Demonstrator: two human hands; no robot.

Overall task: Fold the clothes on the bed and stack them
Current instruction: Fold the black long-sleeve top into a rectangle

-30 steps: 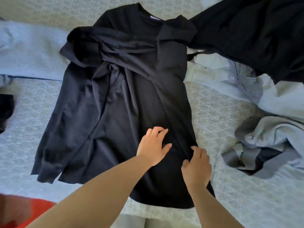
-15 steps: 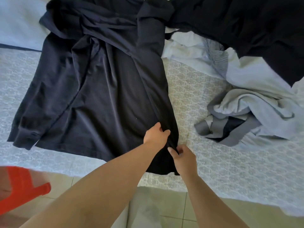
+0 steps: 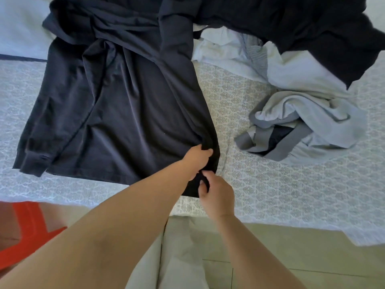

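A black long-sleeved shirt [image 3: 125,105] lies spread on the bed, its sleeves crossed over the chest and one cuff at the lower left. My left hand [image 3: 196,156] grips the shirt's right edge just above the hem. My right hand [image 3: 217,197] pinches the shirt's lower right hem corner at the bed's near edge. Both hands are closed on the fabric.
A crumpled grey garment [image 3: 302,126] lies to the right on the patterned bedspread [image 3: 270,184]. Another black garment [image 3: 302,28] and pale clothes [image 3: 229,49] are heaped at the top right. A light blue item [image 3: 18,32] lies top left. An orange object [image 3: 27,234] is at the lower left. Tiled floor lies below.
Both hands slid down the shirt's right side to the hem corner and closed on it. The view tilted down, so the bed's edge and the floor came into sight.
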